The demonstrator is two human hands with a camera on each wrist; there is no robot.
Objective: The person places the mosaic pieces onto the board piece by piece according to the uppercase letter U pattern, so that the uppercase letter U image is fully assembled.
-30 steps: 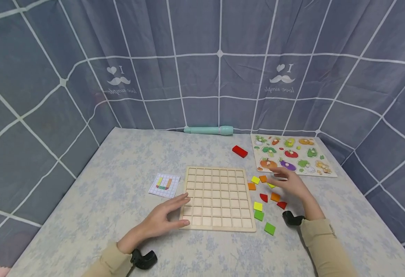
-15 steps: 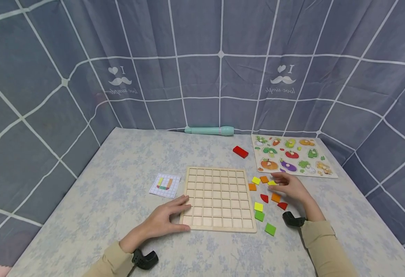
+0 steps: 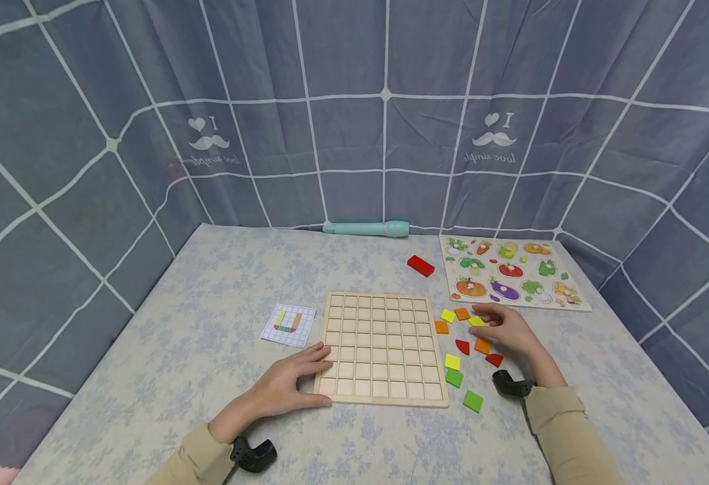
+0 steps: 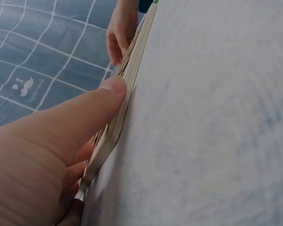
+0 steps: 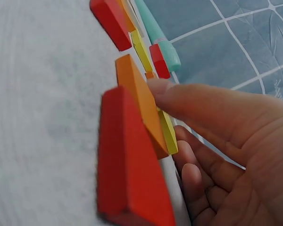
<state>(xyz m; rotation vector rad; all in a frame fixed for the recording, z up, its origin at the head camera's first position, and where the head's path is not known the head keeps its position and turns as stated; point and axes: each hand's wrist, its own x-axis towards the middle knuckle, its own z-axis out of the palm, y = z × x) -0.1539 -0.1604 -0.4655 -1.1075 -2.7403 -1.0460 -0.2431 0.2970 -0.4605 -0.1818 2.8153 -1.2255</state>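
The right hand point(image 3: 508, 331) hides part of one yellow tile point(image 3: 477, 321).

Just beyond the right fingers point(image 3: 491, 310), a vegetable puzzle point(image 3: 528, 271) lies on the counter point(image 3: 221, 283). Well beyond them, to their left, a teal tube point(image 3: 366, 229) lies along the back edge, before a blue-gray curtain point(image 3: 354, 135).

The left grip point(image 4: 52, 136), a bare hand, reaches in from the left, its thumb straight, the tip at the edge of a wooden board point(image 4: 114, 129); its other fingers are partly hidden below. Farther off, the right grip point(image 4: 121, 33) hangs beside the board, fingertips down. A pale, blurred surface point(image 4: 207, 117) fills the right; a blue curtain point(image 4: 40, 49) with white lines stands left.
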